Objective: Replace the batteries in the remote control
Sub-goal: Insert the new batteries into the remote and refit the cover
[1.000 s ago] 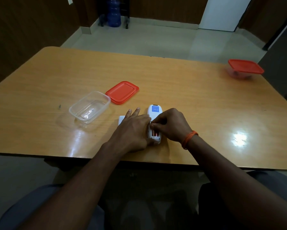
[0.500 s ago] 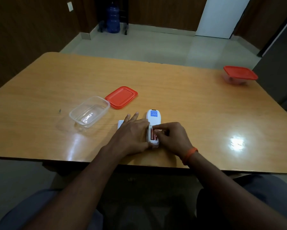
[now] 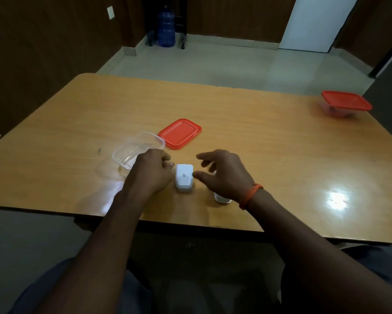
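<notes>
Table: a light brown wooden table (image 3: 247, 132) with a glossy top; all items sit on it.
Remote control: a white plastic remote control (image 3: 184, 177) stands or lies foreshortened near the table's near edge, between the two hands, a small dark code label facing the camera. Whether its battery compartment is open cannot be told.
Left hand: the left hand (image 3: 151, 173) rests on the table just left of the remote, fingers curled inward into a loose fist; what, if anything, it encloses cannot be told.
Right hand: the right hand (image 3: 222, 172) hovers just right of the remote, fingers spread and slightly bent, thumb tip near the remote's right side, grasping nothing. An orange band (image 3: 250, 196) circles the wrist.
Small white piece: a small white object (image 3: 222, 199) lies under the right wrist, mostly hidden; identity unclear.
Clear tub: an uncovered transparent plastic rectangular container (image 3: 137, 151), behind the left hand.
Red lid: a flat red plastic rectangular lid (image 3: 179, 133), just right of the clear tub, farther off.
Far container: a clear box with a red lid (image 3: 345, 103), far right corner.
</notes>
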